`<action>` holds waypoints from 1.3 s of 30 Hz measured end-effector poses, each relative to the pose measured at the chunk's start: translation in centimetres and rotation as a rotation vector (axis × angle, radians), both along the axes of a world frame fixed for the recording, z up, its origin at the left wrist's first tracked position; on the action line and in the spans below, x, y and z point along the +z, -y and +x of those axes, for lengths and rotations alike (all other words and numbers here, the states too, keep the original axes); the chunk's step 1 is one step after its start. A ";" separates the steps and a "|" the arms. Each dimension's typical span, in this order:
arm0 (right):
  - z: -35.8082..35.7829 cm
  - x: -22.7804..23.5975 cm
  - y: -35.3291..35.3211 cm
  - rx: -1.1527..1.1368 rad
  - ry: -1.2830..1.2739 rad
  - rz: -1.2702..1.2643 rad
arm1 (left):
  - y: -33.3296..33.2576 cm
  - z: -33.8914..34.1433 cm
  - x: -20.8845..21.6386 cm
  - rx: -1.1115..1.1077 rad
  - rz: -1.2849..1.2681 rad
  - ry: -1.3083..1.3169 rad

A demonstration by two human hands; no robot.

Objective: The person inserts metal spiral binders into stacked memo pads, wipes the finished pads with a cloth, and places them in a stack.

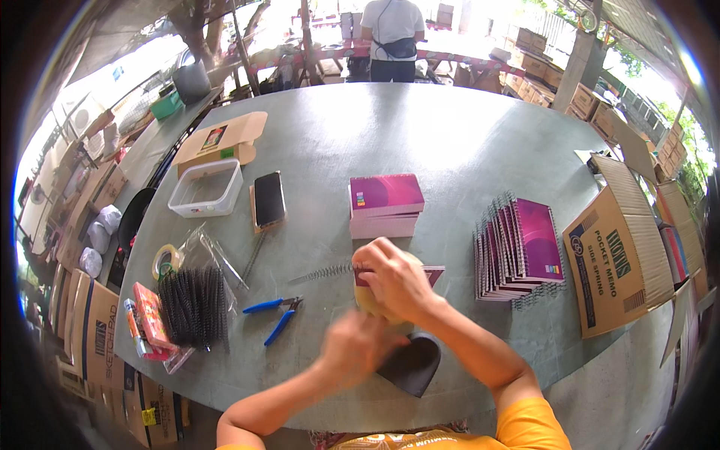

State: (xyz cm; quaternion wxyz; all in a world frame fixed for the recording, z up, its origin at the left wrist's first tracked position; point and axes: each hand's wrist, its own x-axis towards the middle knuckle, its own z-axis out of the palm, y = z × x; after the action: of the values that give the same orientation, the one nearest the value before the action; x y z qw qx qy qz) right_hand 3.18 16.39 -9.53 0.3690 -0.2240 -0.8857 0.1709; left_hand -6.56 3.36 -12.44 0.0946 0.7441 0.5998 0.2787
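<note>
My right hand [397, 276] is closed over a small purple notebook [433, 274], its fingers curled at the left edge. A thin dark wire coil [326, 272] sticks out leftward from that edge. Just below, my left hand [354, 343] is smeared by motion, so its fingers cannot be made out. Between the hands shows a yellowish piece [369, 303], mostly covered. A black rounded pad [414, 365] lies by my right forearm. Beyond my hands stands a stack of purple notebooks [386, 196]. Blue-handled cutting pliers [274, 313] lie open to the left.
Many black coils [193, 307] lie at left beside a tape roll [166, 262]. Behind them are a clear plastic tub [206, 187] and a phone [268, 201]. Spiral-bound notebooks [519, 251] and an open carton [619, 251] stand at right. A person [392, 37] stands beyond the table.
</note>
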 end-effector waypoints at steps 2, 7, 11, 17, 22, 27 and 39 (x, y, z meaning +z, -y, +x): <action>0.9 0.2 -0.2 -0.029 0.013 -0.063 | 1.9 3.7 -3.3 -0.022 -0.126 -0.009; 6.8 -2.4 -2.6 0.039 -0.230 -1.010 | 0.6 2.0 0.0 -0.096 -0.003 0.381; 6.7 -3.6 -2.0 0.222 -0.483 -1.243 | -1.7 -3.9 4.6 0.370 0.479 -0.007; 6.8 -4.2 -2.5 0.239 -0.421 -1.126 | -2.1 -5.2 6.1 0.283 0.621 0.104; 6.9 -3.9 -2.7 0.192 -0.366 -1.169 | -1.7 -4.2 4.6 0.133 0.370 -0.101; 6.7 -4.2 -2.0 0.283 -0.419 -1.097 | -2.9 -3.9 3.2 0.082 0.364 -0.106; 7.4 -4.4 -1.9 0.247 -0.275 -1.179 | -4.2 -2.5 6.2 0.227 0.492 0.356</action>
State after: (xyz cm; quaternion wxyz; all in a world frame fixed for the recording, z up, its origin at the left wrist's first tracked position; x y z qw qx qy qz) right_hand 10.55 18.24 -13.90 0.2713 -0.2618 -0.6062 0.7003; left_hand -9.04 7.54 -6.27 -0.0165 0.6126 0.5675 0.5499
